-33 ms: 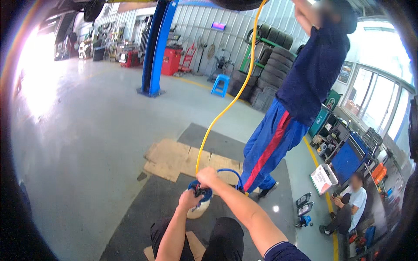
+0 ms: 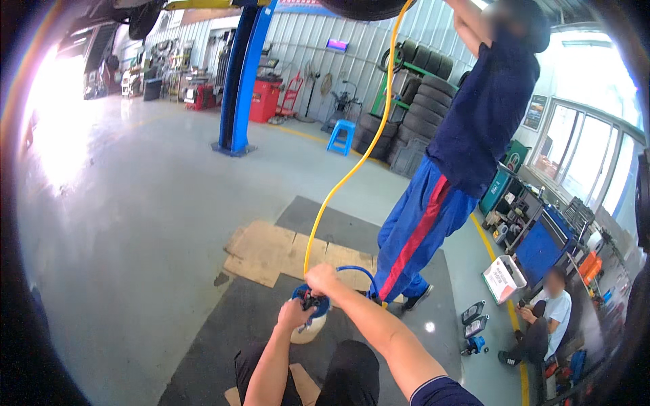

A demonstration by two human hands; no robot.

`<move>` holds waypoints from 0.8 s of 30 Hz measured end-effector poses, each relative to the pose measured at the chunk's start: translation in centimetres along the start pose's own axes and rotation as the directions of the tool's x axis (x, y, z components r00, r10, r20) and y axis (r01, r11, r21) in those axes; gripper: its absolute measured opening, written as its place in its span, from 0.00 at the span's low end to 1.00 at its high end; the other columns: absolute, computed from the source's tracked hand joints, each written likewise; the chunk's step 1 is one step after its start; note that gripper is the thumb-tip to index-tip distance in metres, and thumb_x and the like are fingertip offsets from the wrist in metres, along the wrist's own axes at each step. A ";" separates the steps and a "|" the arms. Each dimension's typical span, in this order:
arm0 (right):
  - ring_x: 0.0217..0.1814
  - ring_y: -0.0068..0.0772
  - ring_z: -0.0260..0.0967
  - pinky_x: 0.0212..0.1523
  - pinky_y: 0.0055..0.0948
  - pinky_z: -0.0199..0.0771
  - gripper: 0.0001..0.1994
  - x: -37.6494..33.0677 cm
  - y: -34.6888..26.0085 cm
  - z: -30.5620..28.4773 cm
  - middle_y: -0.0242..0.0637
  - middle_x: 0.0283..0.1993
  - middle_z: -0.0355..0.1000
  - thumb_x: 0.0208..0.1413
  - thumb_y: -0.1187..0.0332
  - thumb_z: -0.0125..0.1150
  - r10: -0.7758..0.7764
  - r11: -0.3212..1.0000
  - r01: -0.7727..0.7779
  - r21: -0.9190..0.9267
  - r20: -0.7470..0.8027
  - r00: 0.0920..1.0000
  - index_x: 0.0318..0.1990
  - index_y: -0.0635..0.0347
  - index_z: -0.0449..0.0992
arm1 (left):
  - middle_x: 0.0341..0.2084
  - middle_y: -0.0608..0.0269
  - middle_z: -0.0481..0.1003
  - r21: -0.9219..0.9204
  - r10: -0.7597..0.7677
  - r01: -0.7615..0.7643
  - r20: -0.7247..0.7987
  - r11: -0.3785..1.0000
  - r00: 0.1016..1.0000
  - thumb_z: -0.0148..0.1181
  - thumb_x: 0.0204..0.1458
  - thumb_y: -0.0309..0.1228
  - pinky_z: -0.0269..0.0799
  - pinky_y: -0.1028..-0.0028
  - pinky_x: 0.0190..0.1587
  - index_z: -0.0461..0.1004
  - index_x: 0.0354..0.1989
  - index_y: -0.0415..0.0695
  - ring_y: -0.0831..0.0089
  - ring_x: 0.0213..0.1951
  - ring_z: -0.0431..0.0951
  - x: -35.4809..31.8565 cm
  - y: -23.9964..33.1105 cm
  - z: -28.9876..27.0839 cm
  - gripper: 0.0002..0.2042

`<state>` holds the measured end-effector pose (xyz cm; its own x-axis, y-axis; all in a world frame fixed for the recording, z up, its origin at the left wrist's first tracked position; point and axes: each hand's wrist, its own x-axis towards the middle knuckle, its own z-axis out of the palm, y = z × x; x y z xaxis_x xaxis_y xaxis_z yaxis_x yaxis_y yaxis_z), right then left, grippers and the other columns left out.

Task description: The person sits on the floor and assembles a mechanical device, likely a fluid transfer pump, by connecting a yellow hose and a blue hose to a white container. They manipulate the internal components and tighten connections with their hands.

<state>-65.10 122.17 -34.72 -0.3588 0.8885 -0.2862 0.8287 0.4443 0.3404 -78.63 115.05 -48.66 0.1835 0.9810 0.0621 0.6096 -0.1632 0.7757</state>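
Note:
Between my knees stands a whitish container [image 2: 309, 331] with a blue top [image 2: 324, 302]. My left hand [image 2: 296, 314] is closed around a dark fitting [image 2: 311, 300] on that top. Just above it, my right hand [image 2: 322, 279] is closed too, and its own knuckles hide what it grips. A yellow hose [image 2: 336, 187] rises from beside my right hand toward a raised vehicle's tire [image 2: 369, 5]. Past my right wrist, a short blue hose [image 2: 357, 268] curves down toward the co-worker's legs.
A co-worker [image 2: 477, 118] stands close ahead, arms raised. Another person [image 2: 552, 318] sits at the right by a white box [image 2: 504, 279]. Dark bottles [image 2: 474, 314] stand on the floor nearby. Cardboard [image 2: 261, 254] covers part of a dark mat. A blue lift post [image 2: 242, 81] rises further back.
The whole view has shifted very slightly. Both my hands stay at the top of the container.

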 end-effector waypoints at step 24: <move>0.49 0.42 0.86 0.45 0.42 0.86 0.16 -0.4 0.3 1.2 0.38 0.45 0.87 0.41 0.64 0.82 -0.003 0.999 0.003 0.044 -0.010 1.000 0.41 0.54 0.91 | 0.40 0.39 0.84 -0.007 -0.022 0.022 0.032 1.000 0.999 0.73 0.51 0.55 0.80 0.55 0.52 0.82 0.49 0.34 0.45 0.48 0.85 -0.3 -0.3 1.3 0.32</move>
<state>-64.15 121.79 -35.61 -0.3650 0.8884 -0.2783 0.8455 0.4415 0.3003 -77.90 114.63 -49.74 0.1949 0.9805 0.0244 0.6081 -0.1404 0.7813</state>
